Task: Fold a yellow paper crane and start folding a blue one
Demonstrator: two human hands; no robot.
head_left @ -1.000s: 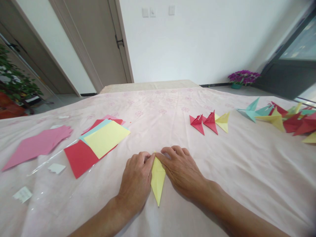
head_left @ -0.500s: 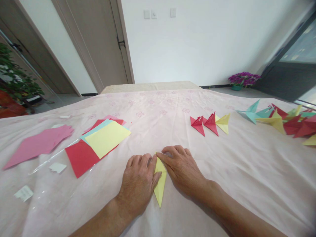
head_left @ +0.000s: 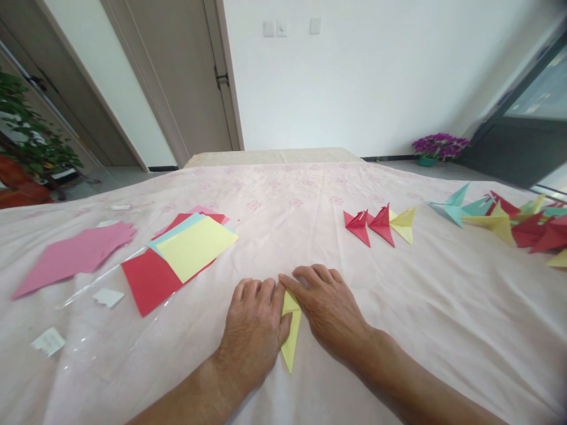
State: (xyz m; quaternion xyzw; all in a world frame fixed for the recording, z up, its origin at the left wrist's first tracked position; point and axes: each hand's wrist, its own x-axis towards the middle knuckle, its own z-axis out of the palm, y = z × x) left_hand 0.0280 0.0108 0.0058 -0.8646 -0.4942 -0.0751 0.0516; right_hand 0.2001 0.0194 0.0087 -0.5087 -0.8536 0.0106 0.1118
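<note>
Current step, as judged: pressing a crease into the slim, kite-shaped folded yellow paper [head_left: 291,345]. This piece lies on the pale pink floral tablecloth [head_left: 354,378], its narrow point directed to 6 o'clock. The next move probably calls for holding the 12 o'clock end aligned while firm pressure sets the fold.

Left hand [head_left: 253,321]: at 9 o'clock of the piece, palm down, fingers together and partly curled, thumb laid across the paper's face. Right hand [head_left: 330,304]: at 2 o'clock, palm down, fingers bent, index finger angled to the upper tip, where both hands nearly meet. Both are partly closed and in contact with the paper; whether either pinches it cannot be determined, because the undersides are hidden. Forearms enter from 7 and 4 o'clock.
</note>
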